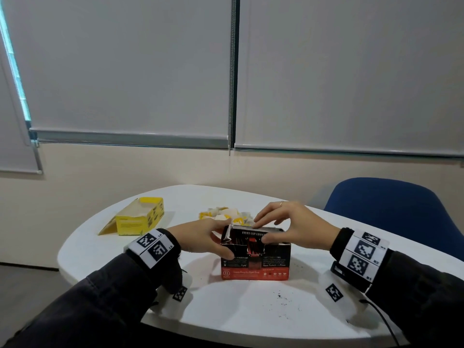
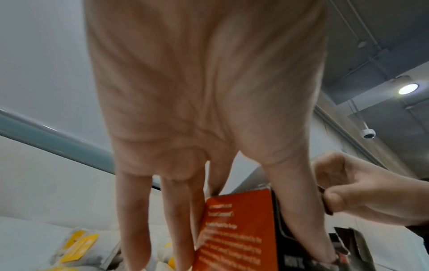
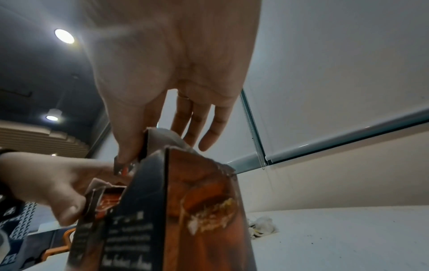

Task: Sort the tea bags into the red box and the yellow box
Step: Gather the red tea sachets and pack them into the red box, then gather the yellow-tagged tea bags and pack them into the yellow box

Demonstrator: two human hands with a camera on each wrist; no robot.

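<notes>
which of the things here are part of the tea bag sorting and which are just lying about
Part of the job:
red box, gripped at its top by the left hand and right hand
yellow box, lying open on its side
tea bags, heaped behind the red box

Just lying about:
blue chair
dark specks on the table

Red box (image 1: 256, 268), yellow box (image 1: 140, 221)
</notes>
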